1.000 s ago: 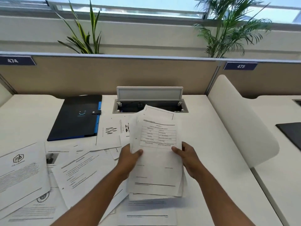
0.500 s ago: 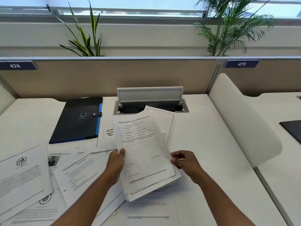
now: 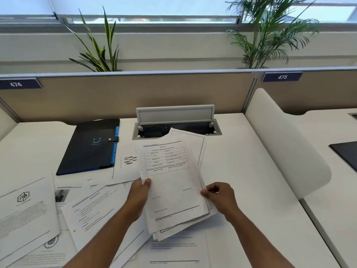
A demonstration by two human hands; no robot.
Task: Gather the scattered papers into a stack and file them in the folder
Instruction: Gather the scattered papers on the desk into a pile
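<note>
Gathering step: left hand (image 3: 139, 196) and right hand (image 3: 220, 198) pinch partial stack (image 3: 173, 190) mid-desk (image 3: 251, 171); next, collect loose sheets (image 3: 100, 211) at near-left edge.

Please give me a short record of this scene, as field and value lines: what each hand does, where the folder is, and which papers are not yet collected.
left hand: left hand grips the left edge of the paper stack
right hand: right hand pinches the stack's right edge
stack state: sheets fanned, not squared
folder: black folder lies closed on the desk, far left of the stack
loose papers: several sheets lie spread at the left, one sheet below the stack
task stage: gathering not finished, nothing filed yet
</note>
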